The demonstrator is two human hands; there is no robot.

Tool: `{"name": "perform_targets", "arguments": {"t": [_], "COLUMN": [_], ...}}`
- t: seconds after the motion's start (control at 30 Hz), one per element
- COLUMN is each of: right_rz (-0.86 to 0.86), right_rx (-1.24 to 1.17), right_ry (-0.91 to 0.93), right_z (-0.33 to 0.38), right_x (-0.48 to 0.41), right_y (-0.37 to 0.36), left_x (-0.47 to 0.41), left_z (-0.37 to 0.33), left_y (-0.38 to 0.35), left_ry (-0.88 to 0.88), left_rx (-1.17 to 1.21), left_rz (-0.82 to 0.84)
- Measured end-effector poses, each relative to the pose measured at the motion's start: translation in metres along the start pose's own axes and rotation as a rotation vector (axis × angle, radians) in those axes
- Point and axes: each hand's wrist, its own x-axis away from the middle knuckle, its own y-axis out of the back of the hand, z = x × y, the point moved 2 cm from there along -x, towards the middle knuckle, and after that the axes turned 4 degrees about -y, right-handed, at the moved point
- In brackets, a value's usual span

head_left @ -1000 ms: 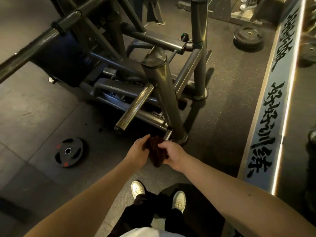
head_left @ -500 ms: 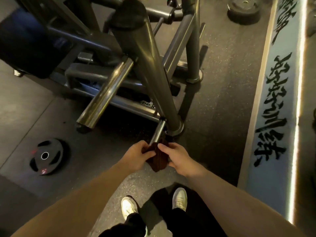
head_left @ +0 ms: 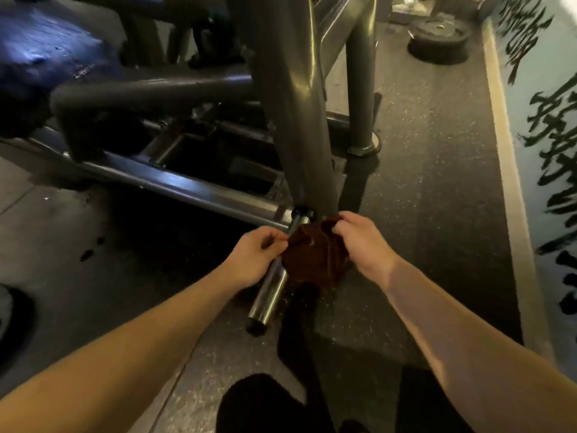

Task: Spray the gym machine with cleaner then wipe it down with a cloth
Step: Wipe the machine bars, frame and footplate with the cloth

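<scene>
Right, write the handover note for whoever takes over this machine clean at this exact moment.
Hands: the left hand pinches the left edge of the cloth; the right hand grips its upper right corner.
Things: the cloth is stretched between both hands at the chrome peg, by the foot of the machine's slanted post. No spray bottle is in view.
Done: cloth is in hand and at the machine; whether spraying happened cannot be told.
Left: wipe the peg, the post and the rest of the frame.
</scene>
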Motion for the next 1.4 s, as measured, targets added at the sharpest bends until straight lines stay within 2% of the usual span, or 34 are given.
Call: {"name": "perform_targets", "arguments": {"t": [0.1, 0.17, 0.27, 0.33, 0.47, 0.63, 0.77, 0.87, 1.07, 1.17, 1.27, 1.4], "right_rz": [-0.193, -0.260, -0.100, 0.005, -0.007, 0.016, 0.001, 0.013, 0.288, 0.190, 0.024, -0.063], "right_rx": [0.196, 0.271, 0.483, 0.617, 0.672, 0.857, 0.841, 0.763, 0.686, 0.720, 0.569, 0.340], "right_ry": [0.285, 0.432, 0.496, 0.496, 0.602, 0.772, 0.684, 0.667, 0.691, 0.656, 0.495, 0.437], "right_z": [0.011, 0.007, -0.028, -0.059, -0.086, -0.078, -0.060, -0.073, -0.128, -0.101, -0.072, -0.093], "right_x": [-0.033, -0.049, -0.071, -0.079, -0.065, -0.090, -0.127, -0.099, -0.009, -0.052, -0.092, -0.065], "right_y": [-0.003, -0.012, -0.041, -0.061, -0.077, -0.070, -0.070, -0.083, -0.095, -0.081, -0.070, -0.091], "left_x": [-0.027, -0.035, -0.033, -0.026, -0.011, -0.001, 0.003, 0.009, 0.036, 0.044, 0.046, 0.049], "left_z": [0.041, 0.070, 0.102, 0.112, 0.124, 0.139, 0.141, 0.144, 0.151, 0.149, 0.152, 0.160], "left_y": [-0.004, -0.007, -0.013, -0.015, -0.014, -0.014, -0.015, -0.015, -0.011, -0.008, -0.006, -0.001], "left_ry": [-0.014, 0.015, 0.003, -0.010, 0.003, -0.038, -0.036, -0.024, -0.051, -0.043, -0.043, -0.031], "left_rx": [-0.018, -0.136, -0.159, -0.100, 0.005, 0.065, 0.097, 0.088, 0.020, 0.104, 0.147, 0.175], "left_rz": [-0.086, -0.027, 0.096, 0.103, 0.073, 0.079, 0.065, 0.068, 0.086, 0.122, 0.146, 0.219]}}
